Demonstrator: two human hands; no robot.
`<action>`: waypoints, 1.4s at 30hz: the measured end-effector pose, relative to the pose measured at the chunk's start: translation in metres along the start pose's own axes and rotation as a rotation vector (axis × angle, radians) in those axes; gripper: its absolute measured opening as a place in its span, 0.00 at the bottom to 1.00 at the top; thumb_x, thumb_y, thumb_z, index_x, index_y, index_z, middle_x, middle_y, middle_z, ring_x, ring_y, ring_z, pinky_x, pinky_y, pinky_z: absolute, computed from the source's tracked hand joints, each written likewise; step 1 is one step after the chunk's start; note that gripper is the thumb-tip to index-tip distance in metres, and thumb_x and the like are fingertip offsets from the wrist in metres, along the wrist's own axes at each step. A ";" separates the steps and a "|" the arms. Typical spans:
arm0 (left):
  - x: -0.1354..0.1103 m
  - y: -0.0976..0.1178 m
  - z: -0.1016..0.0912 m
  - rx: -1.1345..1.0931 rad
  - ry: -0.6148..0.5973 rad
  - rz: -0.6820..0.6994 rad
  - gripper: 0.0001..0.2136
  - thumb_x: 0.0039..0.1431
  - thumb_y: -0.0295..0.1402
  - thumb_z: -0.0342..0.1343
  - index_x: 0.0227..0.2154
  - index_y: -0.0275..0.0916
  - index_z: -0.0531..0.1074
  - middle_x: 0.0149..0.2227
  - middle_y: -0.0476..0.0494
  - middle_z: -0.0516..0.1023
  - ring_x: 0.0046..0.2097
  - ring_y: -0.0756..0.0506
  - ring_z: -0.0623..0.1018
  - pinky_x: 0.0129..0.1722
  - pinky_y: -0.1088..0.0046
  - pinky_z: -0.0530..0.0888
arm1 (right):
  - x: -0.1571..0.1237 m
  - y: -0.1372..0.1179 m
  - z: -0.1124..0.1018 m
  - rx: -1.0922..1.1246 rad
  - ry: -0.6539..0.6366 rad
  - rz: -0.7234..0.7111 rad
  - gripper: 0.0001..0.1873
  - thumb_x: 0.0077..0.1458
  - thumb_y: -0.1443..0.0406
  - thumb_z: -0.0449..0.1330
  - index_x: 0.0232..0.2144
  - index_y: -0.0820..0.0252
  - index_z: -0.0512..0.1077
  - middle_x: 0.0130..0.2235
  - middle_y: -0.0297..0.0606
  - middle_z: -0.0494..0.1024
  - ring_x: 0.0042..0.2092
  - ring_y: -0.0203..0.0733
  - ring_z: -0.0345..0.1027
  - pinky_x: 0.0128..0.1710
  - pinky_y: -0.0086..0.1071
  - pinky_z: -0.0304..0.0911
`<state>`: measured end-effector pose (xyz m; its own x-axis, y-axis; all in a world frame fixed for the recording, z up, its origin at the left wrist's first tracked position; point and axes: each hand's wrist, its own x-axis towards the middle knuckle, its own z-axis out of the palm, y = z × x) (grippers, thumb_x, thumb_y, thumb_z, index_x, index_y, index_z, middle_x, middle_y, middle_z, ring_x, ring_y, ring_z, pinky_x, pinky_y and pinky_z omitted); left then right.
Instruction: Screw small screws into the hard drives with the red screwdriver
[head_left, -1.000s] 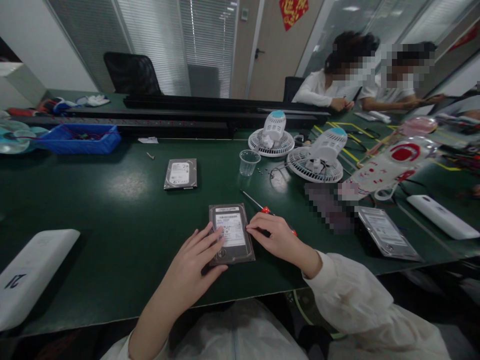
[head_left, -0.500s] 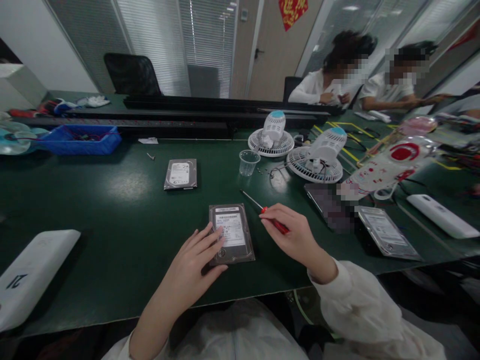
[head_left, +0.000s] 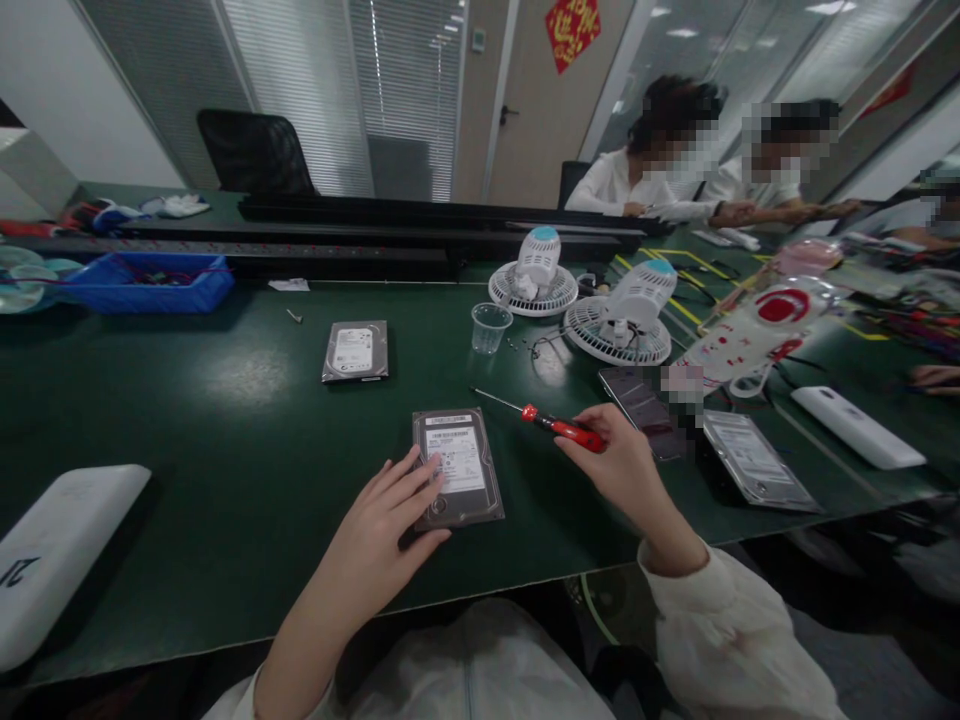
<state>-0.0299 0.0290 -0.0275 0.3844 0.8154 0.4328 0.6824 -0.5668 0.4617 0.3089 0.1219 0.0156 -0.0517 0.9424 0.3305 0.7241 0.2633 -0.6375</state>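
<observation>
A hard drive (head_left: 456, 462) with a white label lies flat on the green table near its front edge. My left hand (head_left: 382, 518) rests on the drive's left side, fingers stretched out and spread. To the right of the drive, my right hand (head_left: 619, 462) grips the red handle of a screwdriver (head_left: 546, 420), lifted slightly, its thin metal shaft pointing left and away. A second hard drive (head_left: 355, 351) lies farther back on the left.
A clear plastic cup (head_left: 490, 327), small screws and two small white fans (head_left: 616, 315) stand behind. A phone (head_left: 641, 398), another drive (head_left: 754, 461) and a white box (head_left: 855, 427) lie right. A white box (head_left: 56, 540) sits front left, a blue tray (head_left: 150, 280) back left. People sit across.
My right hand left the drive's right edge, closed on the red screwdriver and lifted it to the right. My left hand has stayed on the drive.
</observation>
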 end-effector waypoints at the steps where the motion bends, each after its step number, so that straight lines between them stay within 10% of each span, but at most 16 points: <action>1: 0.000 0.000 0.000 0.005 -0.003 0.002 0.27 0.67 0.30 0.65 0.67 0.44 0.72 0.70 0.38 0.74 0.73 0.30 0.70 0.67 0.33 0.72 | 0.005 -0.002 -0.006 0.028 0.029 0.004 0.18 0.55 0.53 0.69 0.40 0.56 0.71 0.37 0.41 0.83 0.38 0.50 0.81 0.38 0.43 0.79; 13: -0.001 -0.001 0.002 -0.012 0.020 -0.004 0.29 0.65 0.29 0.66 0.68 0.47 0.72 0.70 0.39 0.74 0.73 0.31 0.70 0.68 0.33 0.71 | 0.037 -0.058 -0.065 0.539 0.442 -0.384 0.21 0.57 0.62 0.73 0.47 0.45 0.67 0.42 0.37 0.82 0.40 0.48 0.82 0.34 0.42 0.81; 42: -0.001 -0.002 0.000 -0.019 -0.019 -0.020 0.28 0.67 0.31 0.65 0.69 0.49 0.70 0.71 0.40 0.72 0.74 0.32 0.69 0.69 0.35 0.71 | 0.041 -0.089 -0.039 0.465 0.076 -0.556 0.20 0.61 0.61 0.70 0.53 0.46 0.69 0.48 0.39 0.83 0.42 0.44 0.83 0.24 0.31 0.76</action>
<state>-0.0318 0.0292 -0.0293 0.3823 0.8286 0.4090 0.6781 -0.5522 0.4850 0.2690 0.1291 0.1129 -0.2665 0.6310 0.7286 0.2367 0.7756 -0.5852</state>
